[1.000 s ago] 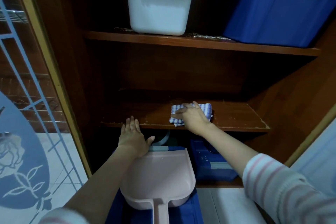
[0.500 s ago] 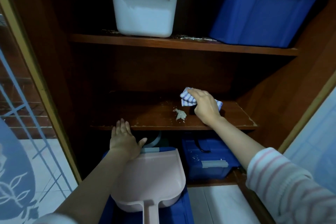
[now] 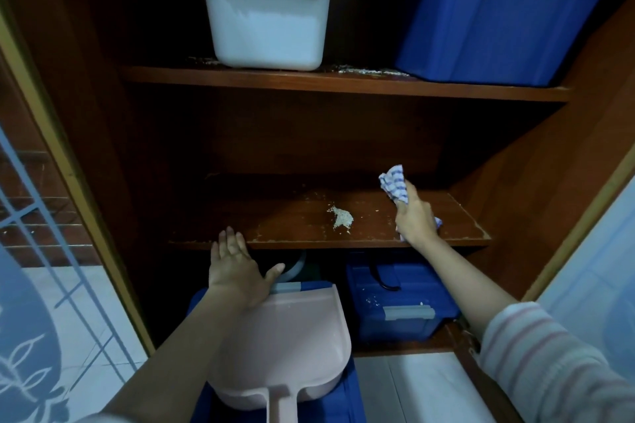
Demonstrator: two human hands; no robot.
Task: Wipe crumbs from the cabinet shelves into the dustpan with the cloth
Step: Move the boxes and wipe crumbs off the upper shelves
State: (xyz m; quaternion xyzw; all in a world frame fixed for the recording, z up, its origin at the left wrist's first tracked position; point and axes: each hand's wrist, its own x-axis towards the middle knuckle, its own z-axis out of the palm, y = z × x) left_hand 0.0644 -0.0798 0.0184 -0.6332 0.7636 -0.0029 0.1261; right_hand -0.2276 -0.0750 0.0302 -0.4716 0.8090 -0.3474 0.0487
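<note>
You had the cloth (image 3: 394, 186) bunched in your right hand (image 3: 414, 220). Your fingers were curled tight round it, with one blue-and-white striped end sticking up above your knuckles and a smaller bit showing below the heel of the hand. That hand was over the right part of the middle shelf (image 3: 292, 216); whether the cloth touched the wood could not be told.

To the left of that hand, between your two hands, a small pale heap of crumbs (image 3: 342, 216) lay on the shelf, with loose specks scattered around it.

Your left hand (image 3: 235, 266) was flat and open, fingers straight and together and thumb spread wide. Its fingertips reached the shelf's front edge, and its palm lay over the far left corner of the pink dustpan (image 3: 292, 347). The dustpan sat below and right of that hand on a blue lid (image 3: 350, 398), mouth toward the cabinet and handle toward you.

Under your right forearm stood a small blue box (image 3: 395, 302) with a few crumbs on its lid. Above both hands, the upper shelf (image 3: 343, 84) carried more crumbs along its edge, a white bin (image 3: 268, 27) and a large blue bin (image 3: 498, 21).
</note>
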